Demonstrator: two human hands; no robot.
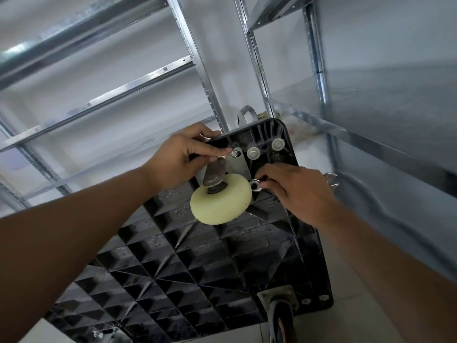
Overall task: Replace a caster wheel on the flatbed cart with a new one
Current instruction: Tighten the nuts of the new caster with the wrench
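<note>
- Your left hand pinches the bolt on the caster wheel plate.
- Your right hand grips a wrench beside the wheel.
- Wheel sits on the upturned flatbed cart underside.

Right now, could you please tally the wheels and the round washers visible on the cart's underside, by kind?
Cream caster wheel: 1
Dark caster wheel: 1
Large round washers: 2
Total: 4
</note>
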